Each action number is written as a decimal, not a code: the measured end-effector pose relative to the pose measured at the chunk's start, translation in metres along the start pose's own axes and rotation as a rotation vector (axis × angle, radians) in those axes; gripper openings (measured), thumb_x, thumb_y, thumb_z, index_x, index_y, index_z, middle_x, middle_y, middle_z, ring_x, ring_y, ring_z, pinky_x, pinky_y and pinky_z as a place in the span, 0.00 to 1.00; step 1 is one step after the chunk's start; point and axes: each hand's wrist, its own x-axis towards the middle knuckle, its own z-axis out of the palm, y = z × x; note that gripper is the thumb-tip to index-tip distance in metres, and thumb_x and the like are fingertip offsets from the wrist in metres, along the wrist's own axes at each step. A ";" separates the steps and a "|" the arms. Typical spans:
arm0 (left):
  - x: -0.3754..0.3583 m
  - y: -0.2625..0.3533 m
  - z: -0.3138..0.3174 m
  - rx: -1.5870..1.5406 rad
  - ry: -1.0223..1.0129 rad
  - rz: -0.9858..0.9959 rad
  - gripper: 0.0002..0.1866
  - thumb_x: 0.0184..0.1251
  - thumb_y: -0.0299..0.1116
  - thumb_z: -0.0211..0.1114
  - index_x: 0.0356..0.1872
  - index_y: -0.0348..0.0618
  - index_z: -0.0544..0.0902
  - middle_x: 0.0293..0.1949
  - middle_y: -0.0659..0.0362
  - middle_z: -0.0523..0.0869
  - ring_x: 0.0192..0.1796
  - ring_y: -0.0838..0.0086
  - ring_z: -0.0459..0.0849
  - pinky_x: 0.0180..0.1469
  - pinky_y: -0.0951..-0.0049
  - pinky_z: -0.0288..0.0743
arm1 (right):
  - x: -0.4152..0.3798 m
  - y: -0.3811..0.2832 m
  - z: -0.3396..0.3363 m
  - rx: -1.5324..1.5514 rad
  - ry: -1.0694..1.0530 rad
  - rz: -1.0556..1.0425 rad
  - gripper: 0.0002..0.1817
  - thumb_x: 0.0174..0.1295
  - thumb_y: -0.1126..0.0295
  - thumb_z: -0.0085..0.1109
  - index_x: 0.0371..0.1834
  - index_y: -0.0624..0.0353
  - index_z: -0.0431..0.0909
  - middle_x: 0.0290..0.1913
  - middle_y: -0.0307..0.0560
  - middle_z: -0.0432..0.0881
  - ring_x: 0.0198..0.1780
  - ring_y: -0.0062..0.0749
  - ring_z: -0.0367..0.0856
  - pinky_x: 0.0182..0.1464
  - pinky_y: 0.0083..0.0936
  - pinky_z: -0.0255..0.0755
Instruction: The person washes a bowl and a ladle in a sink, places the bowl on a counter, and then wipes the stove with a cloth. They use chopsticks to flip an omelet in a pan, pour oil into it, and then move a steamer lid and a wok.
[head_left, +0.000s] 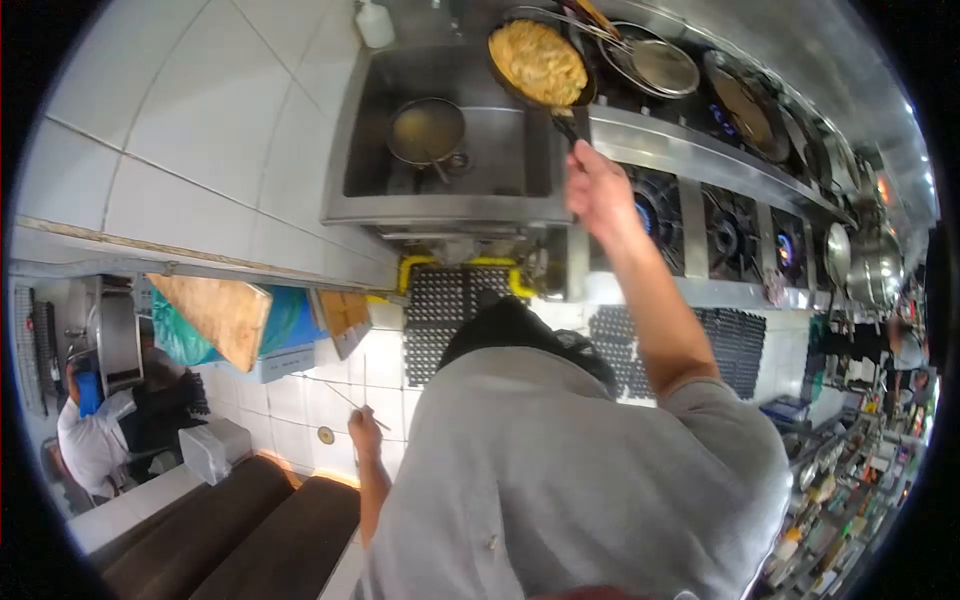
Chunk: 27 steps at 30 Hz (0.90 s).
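My right hand is wrapped around the black handle of a frying pan. Yellowish cooked food fills the pan, which is held beside the sink at the left end of the upper stove. Down at my left side, my left hand is closed on a long thin stick-like utensil. What kind of utensil it is I cannot make out. A round pot with cloudy liquid and a handle sticking out stands in the steel sink, left of the frying pan.
Gas burners, some lit, line the stove at right. A strainer and a flat pan sit behind. Cutting boards lean at left. Black rubber mats cover the floor. Another person stands at far left.
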 end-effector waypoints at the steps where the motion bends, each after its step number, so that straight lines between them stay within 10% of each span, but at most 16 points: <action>1: -0.001 -0.009 -0.002 -0.036 0.034 -0.032 0.21 0.79 0.39 0.57 0.31 0.30 0.81 0.23 0.49 0.79 0.26 0.64 0.76 0.31 0.56 0.71 | 0.020 0.000 -0.004 0.015 -0.015 0.070 0.16 0.78 0.57 0.60 0.36 0.55 0.74 0.19 0.30 0.64 0.15 0.17 0.58 0.18 0.21 0.47; 6: -0.036 0.019 -0.010 -0.087 0.058 -0.169 0.19 0.80 0.40 0.58 0.33 0.33 0.82 0.23 0.55 0.79 0.20 0.71 0.74 0.18 0.65 0.70 | 0.108 0.063 0.057 -0.445 0.041 -0.213 0.20 0.74 0.54 0.63 0.33 0.59 0.75 0.20 0.31 0.68 0.18 0.17 0.61 0.18 0.23 0.51; 11: -0.034 0.003 -0.022 0.000 0.087 -0.244 0.19 0.79 0.39 0.59 0.32 0.32 0.83 0.20 0.55 0.79 0.18 0.70 0.78 0.22 0.64 0.76 | 0.111 0.058 0.053 -0.286 -0.063 0.051 0.17 0.75 0.55 0.62 0.34 0.56 0.76 0.20 0.31 0.68 0.18 0.18 0.61 0.20 0.24 0.54; 13: -0.002 -0.102 -0.016 -0.029 0.115 0.060 0.21 0.78 0.39 0.59 0.29 0.32 0.83 0.21 0.51 0.83 0.23 0.63 0.82 0.31 0.57 0.79 | 0.115 0.076 0.077 -0.312 -0.025 -0.055 0.17 0.75 0.55 0.62 0.34 0.56 0.75 0.20 0.31 0.68 0.17 0.18 0.61 0.20 0.24 0.53; 15: -0.002 -0.085 -0.032 0.118 -0.074 -0.133 0.22 0.77 0.39 0.58 0.26 0.31 0.84 0.24 0.44 0.87 0.29 0.53 0.86 0.39 0.51 0.78 | 0.112 0.094 0.093 -0.324 -0.078 -0.002 0.18 0.75 0.54 0.62 0.33 0.56 0.76 0.19 0.32 0.69 0.17 0.18 0.61 0.20 0.24 0.53; 19: 0.051 -0.069 -0.076 0.304 0.010 0.234 0.21 0.78 0.40 0.57 0.28 0.34 0.84 0.24 0.48 0.85 0.26 0.57 0.85 0.31 0.56 0.78 | 0.111 0.078 0.081 -0.352 -0.009 0.033 0.19 0.75 0.55 0.61 0.32 0.56 0.74 0.19 0.32 0.68 0.16 0.18 0.60 0.19 0.25 0.51; 23: 0.069 -0.004 -0.097 0.295 -0.145 -0.129 0.14 0.76 0.38 0.58 0.38 0.37 0.85 0.27 0.47 0.86 0.27 0.54 0.87 0.18 0.62 0.74 | 0.121 0.128 0.108 -0.497 0.109 -0.179 0.19 0.76 0.55 0.61 0.31 0.56 0.73 0.18 0.32 0.66 0.15 0.18 0.58 0.17 0.25 0.48; 25: 0.103 -0.031 -0.114 0.644 -0.412 0.269 0.10 0.73 0.34 0.61 0.39 0.39 0.86 0.32 0.47 0.87 0.31 0.54 0.88 0.25 0.58 0.80 | 0.099 0.128 0.106 -0.315 0.009 -0.039 0.19 0.76 0.54 0.61 0.33 0.56 0.74 0.18 0.32 0.66 0.15 0.18 0.57 0.17 0.25 0.49; 27: 0.126 -0.044 -0.117 0.713 -0.375 0.227 0.08 0.69 0.32 0.62 0.41 0.41 0.87 0.39 0.47 0.88 0.36 0.51 0.89 0.37 0.54 0.84 | 0.082 0.121 0.091 -0.243 0.025 0.051 0.19 0.76 0.54 0.62 0.34 0.56 0.74 0.18 0.32 0.66 0.15 0.18 0.57 0.17 0.25 0.49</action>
